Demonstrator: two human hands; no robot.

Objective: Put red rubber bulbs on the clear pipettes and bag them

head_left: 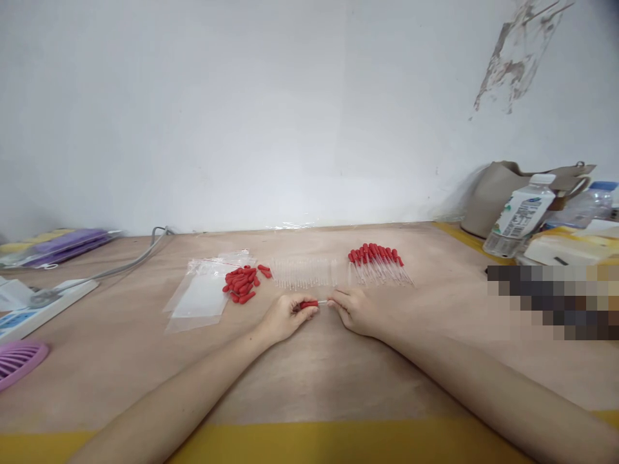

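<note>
Near the centre of the frame, a red rubber bulb [309,304] and a thin clear tube [323,302] lie nearly end to end, the bulb towards the left and the tube towards the right, their shared long axis running across the frame and almost level. The person's left hand [286,316] is the nearer to the bulb and the right hand [358,314] to the tube, whose bare stretch bridges the narrow gap between the fingertips; how far it sits inside the bulb is too small to make out. The left grip is narrow, thumb and fingers closed around the bulb; the right grip is a tight pinch on the tube's far end. Both hands are low over the tabletop [309,393]. Just above them in the frame is a row of clear tubes [304,274], with a pile of loose red bulbs [240,283] to its left beside and partly over clear plastic bags [200,301], and a cluster of red-topped droppers [377,254] to its right
</note>
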